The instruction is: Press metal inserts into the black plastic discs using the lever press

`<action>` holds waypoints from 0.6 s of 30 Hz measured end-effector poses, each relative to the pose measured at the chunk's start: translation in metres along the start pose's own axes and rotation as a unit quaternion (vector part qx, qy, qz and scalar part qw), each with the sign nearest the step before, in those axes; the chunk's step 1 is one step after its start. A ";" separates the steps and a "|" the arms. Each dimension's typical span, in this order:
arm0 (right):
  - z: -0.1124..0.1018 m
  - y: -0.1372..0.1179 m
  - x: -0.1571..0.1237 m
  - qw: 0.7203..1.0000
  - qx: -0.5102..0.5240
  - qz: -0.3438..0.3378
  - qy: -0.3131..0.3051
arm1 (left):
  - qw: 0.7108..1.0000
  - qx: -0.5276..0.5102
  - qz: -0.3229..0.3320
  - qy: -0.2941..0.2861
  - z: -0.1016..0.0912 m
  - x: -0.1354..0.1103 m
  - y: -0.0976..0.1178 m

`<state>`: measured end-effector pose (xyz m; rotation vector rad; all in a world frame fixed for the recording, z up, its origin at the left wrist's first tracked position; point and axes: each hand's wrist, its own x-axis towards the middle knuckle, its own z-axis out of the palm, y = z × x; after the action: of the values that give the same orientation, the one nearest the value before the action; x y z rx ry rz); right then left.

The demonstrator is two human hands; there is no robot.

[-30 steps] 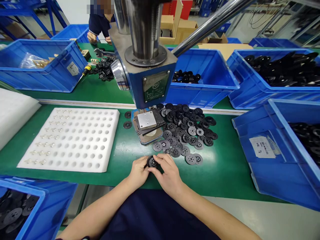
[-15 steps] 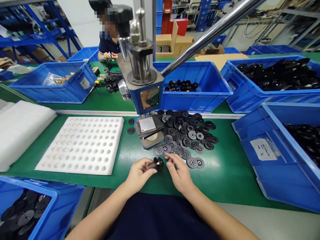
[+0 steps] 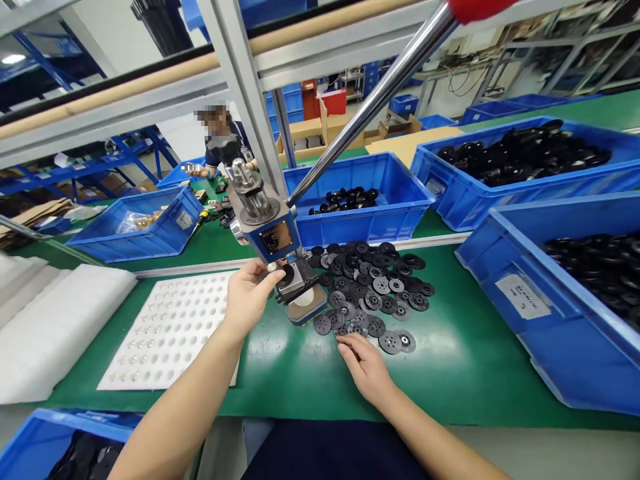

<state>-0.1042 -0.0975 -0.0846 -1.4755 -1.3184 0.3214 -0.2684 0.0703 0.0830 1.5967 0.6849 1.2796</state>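
Two hands of mine are working above the green surface (image 3: 450,373), and my left hand (image 3: 249,293) is pinching a black spool (image 3: 286,275), thumb and fingers narrow around its pale end. Its dark flange is showing just past my fingertips, over the square metal plate (image 3: 301,274) of the press (image 3: 260,213) (whether it is touching the plate, I cannot tell from here). My right hand (image 3: 367,370) is holding its fingers loosely bent, the tips stopping right at the near edge of a heap of black discs (image 3: 383,287); I cannot tell whether they are touching one.

On the blue bin (image 3: 575,360) at the surface's right edge, a white label (image 3: 523,295) is carrying dark lines of characters, too small for me to read. The press's nameplate (image 3: 275,239) is showing marks I cannot make out either.

Left of the press, a white foam tray (image 3: 150,385) is lying near the surface's near edge, small clear pieces (image 3: 143,345) filling holes along its left side. White foam sheets (image 3: 75,333) are lying toward the left end. Beyond a pale strip (image 3: 445,239), a middle bin (image 3: 350,230) is holding dark parts. Behind the press, a co-worker (image 3: 215,157) in dark clothing is facing this way, and a steel lever (image 3: 370,107) is slanting up to a red knob (image 3: 483,8).
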 end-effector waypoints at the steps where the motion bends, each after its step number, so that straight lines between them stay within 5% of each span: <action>1: 0.000 -0.001 0.001 1.000 0.000 0.003 0.002 | 1.000 -0.003 -0.007 -0.009 0.003 0.003 -0.002; 9: -0.042 -0.053 0.047 0.998 0.025 -0.038 0.044 | 0.998 0.030 -0.034 -0.053 0.007 0.005 -0.010; 18: -0.121 -0.180 0.154 0.971 0.140 -0.146 0.124 | 0.997 0.037 -0.036 -0.061 0.013 0.007 -0.020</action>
<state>-0.0551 -0.0669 0.1751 -1.0317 -1.2124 0.1187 -0.2511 0.0797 0.0672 1.6799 0.7137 1.1076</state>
